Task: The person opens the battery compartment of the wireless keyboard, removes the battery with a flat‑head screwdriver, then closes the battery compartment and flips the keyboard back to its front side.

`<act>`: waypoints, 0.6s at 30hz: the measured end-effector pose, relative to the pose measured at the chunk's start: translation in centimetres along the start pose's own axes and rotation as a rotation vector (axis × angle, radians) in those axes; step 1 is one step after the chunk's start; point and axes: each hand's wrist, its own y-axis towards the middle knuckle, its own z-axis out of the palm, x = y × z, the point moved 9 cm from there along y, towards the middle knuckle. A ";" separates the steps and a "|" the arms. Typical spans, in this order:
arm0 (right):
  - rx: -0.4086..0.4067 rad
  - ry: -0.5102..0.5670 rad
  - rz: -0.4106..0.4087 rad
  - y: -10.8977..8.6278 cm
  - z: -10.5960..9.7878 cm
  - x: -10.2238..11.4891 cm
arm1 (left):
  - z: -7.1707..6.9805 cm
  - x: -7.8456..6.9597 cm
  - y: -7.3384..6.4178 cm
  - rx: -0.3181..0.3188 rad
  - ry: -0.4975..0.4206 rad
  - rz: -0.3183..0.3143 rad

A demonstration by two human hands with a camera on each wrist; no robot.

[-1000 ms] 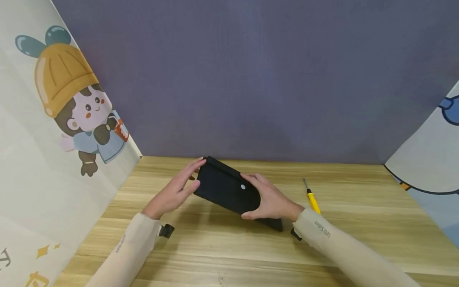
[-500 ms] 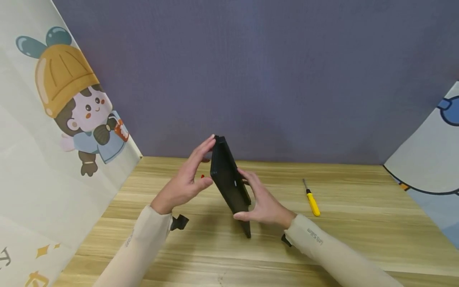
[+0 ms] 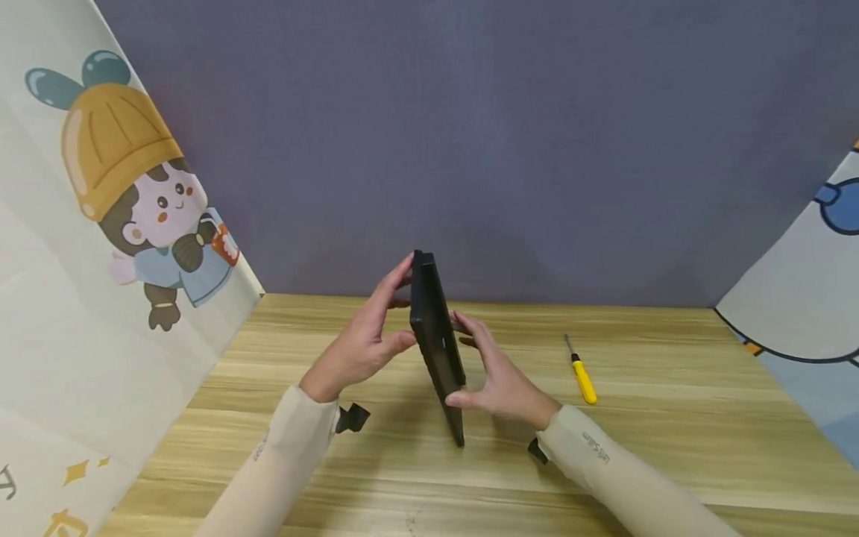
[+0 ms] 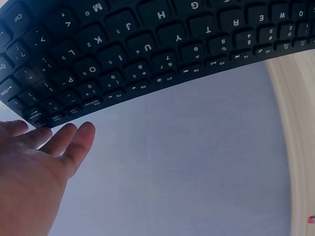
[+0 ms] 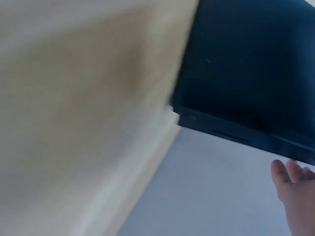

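Note:
A black keyboard (image 3: 436, 343) stands on edge between my hands in the head view, its left end raised and its lower end close to the tabletop. My left hand (image 3: 362, 339) holds the raised end, thumb at the near corner and fingers at the far one. In the left wrist view, the keys (image 4: 147, 44) face that hand and its fingertips (image 4: 86, 130) meet the keyboard's edge. My right hand (image 3: 499, 373) spans the keyboard lower down, thumb on the near edge, fingers towards the far edge. The plain back (image 5: 246, 64) shows in the right wrist view.
A yellow-handled screwdriver (image 3: 582, 377) lies on the wooden table (image 3: 268, 358) to the right. A small red-tipped object (image 4: 311, 219) shows at the left wrist view's edge. A grey-blue panel (image 3: 470, 149) rises behind the table, with printed white side walls.
The keyboard has turned from back-side-up and slanted to standing nearly on edge, its left end rising. Both hands turned with it; the left hand moved right and up.

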 end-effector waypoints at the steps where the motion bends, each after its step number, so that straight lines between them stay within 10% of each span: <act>1: -0.014 0.008 -0.014 0.1 -0.3 0.0 | 0.2 0.5 -0.1 0.003 -0.002 -0.008; 18: -0.128 0.003 -0.163 2.0 -3.0 0.6 | 3.2 4.0 -0.8 0.083 -0.008 -0.134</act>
